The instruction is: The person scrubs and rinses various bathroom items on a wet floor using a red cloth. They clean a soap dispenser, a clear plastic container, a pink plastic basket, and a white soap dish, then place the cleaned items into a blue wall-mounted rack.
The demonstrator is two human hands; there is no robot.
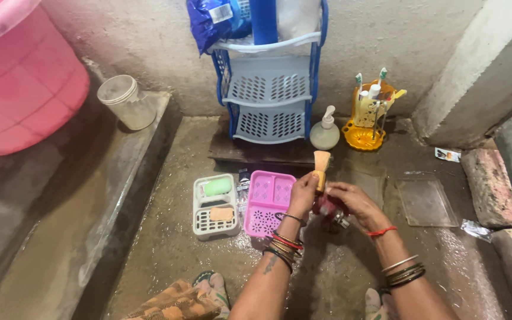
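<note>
My left hand (303,194) grips the handle of a shaving brush (321,161) with pale bristles pointing up. My right hand (351,200) is closed around a small red object (327,208) just under the brush; what it is I cannot tell. Both hands hover over the wet floor, right of a pink soap tray (268,204). Bangles sit on both wrists.
A white soap dish (214,206) with green and orange soaps lies left of the pink tray. A blue-white rack (269,89), a pump bottle (325,131) and a yellow toothbrush holder (368,115) stand at the wall. Pink tub (19,77) and plastic jar (127,102) at left; clear tray (425,201) at right.
</note>
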